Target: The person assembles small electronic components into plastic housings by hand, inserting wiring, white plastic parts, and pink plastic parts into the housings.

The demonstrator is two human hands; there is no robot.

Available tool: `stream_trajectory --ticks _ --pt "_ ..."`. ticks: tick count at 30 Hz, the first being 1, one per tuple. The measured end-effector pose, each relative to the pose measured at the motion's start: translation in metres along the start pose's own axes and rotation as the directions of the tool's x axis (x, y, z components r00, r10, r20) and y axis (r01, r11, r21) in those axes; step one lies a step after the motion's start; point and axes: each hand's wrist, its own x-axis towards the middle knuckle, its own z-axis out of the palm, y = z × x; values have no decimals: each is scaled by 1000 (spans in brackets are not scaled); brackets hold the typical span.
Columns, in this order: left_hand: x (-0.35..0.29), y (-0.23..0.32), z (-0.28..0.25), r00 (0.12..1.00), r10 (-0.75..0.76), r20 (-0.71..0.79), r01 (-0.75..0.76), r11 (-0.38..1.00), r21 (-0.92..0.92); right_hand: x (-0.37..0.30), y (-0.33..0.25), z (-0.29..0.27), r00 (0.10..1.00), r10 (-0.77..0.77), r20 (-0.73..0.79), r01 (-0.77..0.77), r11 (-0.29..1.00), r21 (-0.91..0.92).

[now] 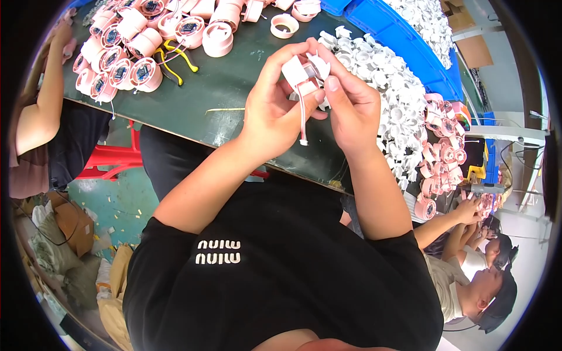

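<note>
Over the green table, my left hand [270, 114] is closed around a small pink plastic housing [295, 71]. From the housing a thin cable [302, 117] hangs down, ending in a small white connector. My right hand [357, 114] has its fingers closed on a white plastic piece [320, 65] at the housing's right side. The fingers partly hide where the two parts meet, so I cannot tell whether they are joined. Just right of my hands spreads a heap of similar white plastic pieces [401, 114].
Many pink round housings [120, 73] crowd the table's left, beside yellow-handled pliers [178, 58]. A pink ring [284, 26] lies farther back. Blue bins [404, 41] line the far right, with more pink parts [442, 152] nearer. Co-workers sit on both sides; a red stool [111, 158] stands left.
</note>
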Motion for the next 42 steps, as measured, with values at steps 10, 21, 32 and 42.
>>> stream_trajectory --ticks 10,21,32,42 --pt "-1 -12 -19 988 126 86 -148 930 337 4 16 8 963 -231 140 261 929 -262" --pt "4 -4 -12 994 103 -42 -92 971 219 13 5 14 993 -61 105 74 989 -125" --pt "16 3 -29 923 60 -380 -196 922 -333 133 26 30 960 260 -102 -96 -36 -995" --pt "8 -8 -26 951 45 -307 -61 997 -43 91 -11 12 964 -35 263 238 552 -799"
